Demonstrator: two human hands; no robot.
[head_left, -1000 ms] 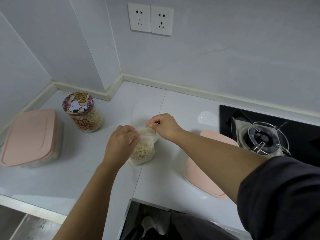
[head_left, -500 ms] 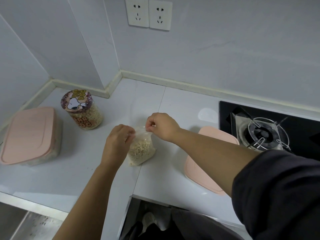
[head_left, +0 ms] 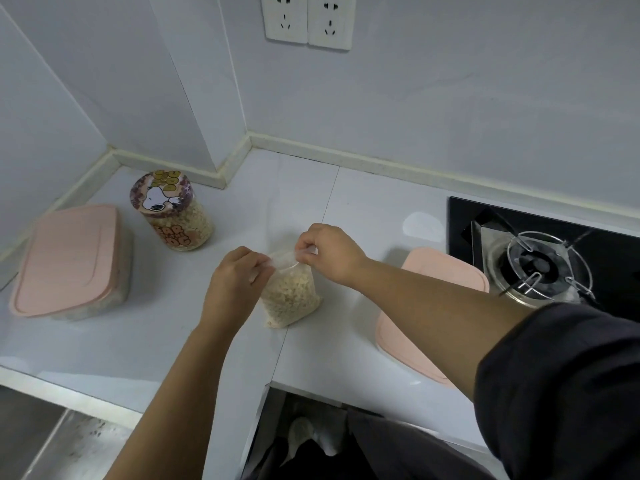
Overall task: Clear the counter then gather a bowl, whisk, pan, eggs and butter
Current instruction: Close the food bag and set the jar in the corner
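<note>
Got the clear bag [head_left: 290, 299] of pale bits by its top strip. My left hand [head_left: 237, 284] is pinching one end and my right hand [head_left: 329, 254] the other, fingers curled tight. The bag sits just below and between them on the counter [head_left: 346, 209]. The strip runs hand to hand, so I'd guess sealing means sliding along it. Neither hand's nearer.

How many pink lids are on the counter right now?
2. One pink lid sits on the clear container at the counter's far left; the other pink lid is beside the gas burner, partly hidden under the right forearm.
</note>
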